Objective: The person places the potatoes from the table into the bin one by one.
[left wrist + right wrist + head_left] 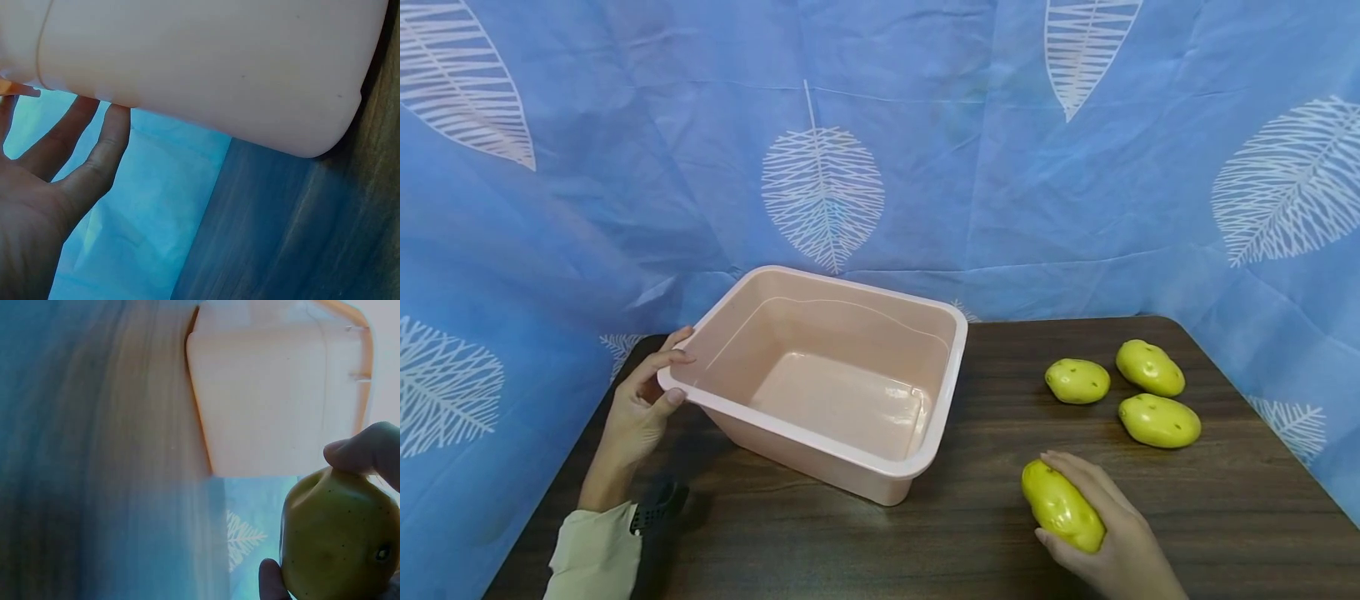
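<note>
At the left corner of a pale pink plastic basin [820, 454], my left hand [636, 412] grips the rim, with the thumb in front and fingers over the edge. From the left wrist view, the fingers [112, 147] reach up to the basin's rim beside its outer wall [219, 69]. My right hand [1120, 537] holds a glossy yellow potato [1062, 507] to the right of the basin, between thumb and fingers. The right wrist view shows that potato [340, 537] close up, with the basin wall [262, 400] beyond. Nothing lies inside the basin.
Three more yellow potatoes lie at the right: one nearer the basin [1077, 382], one at the back [1150, 367] and one in front [1160, 421]. The dark wooden table [985, 417] meets a blue leaf-patterned cloth [925, 192] behind and at both sides.
</note>
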The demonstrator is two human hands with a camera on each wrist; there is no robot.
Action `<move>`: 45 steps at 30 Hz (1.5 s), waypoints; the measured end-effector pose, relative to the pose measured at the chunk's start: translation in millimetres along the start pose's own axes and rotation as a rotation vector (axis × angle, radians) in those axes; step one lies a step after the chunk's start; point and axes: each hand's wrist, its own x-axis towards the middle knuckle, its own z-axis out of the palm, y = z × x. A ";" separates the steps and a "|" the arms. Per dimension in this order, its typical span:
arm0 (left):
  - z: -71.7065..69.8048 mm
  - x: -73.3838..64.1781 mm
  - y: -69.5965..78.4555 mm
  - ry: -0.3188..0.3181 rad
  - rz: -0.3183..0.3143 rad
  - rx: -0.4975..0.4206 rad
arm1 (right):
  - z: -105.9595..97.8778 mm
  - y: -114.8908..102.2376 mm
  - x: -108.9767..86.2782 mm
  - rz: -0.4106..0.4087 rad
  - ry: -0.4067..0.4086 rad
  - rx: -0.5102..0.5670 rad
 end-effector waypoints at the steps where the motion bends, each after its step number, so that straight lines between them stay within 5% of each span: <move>1: 0.1 0.3 0.3 -0.002 0.000 -0.004 | -1.2 -1.6 1.5 -0.004 -0.004 -0.001; 7: -1.6 0.0 0.8 -0.006 0.009 -0.011 | -4.9 -10.1 11.8 -0.043 -0.020 0.024; 23: -1.8 0.2 -1.7 -0.020 0.032 -0.007 | -32.0 -45.1 46.4 0.007 -0.141 0.059; 45: -2.4 -0.7 -4.2 -0.034 0.041 -0.017 | -53.3 -86.1 124.6 -0.071 -0.323 0.238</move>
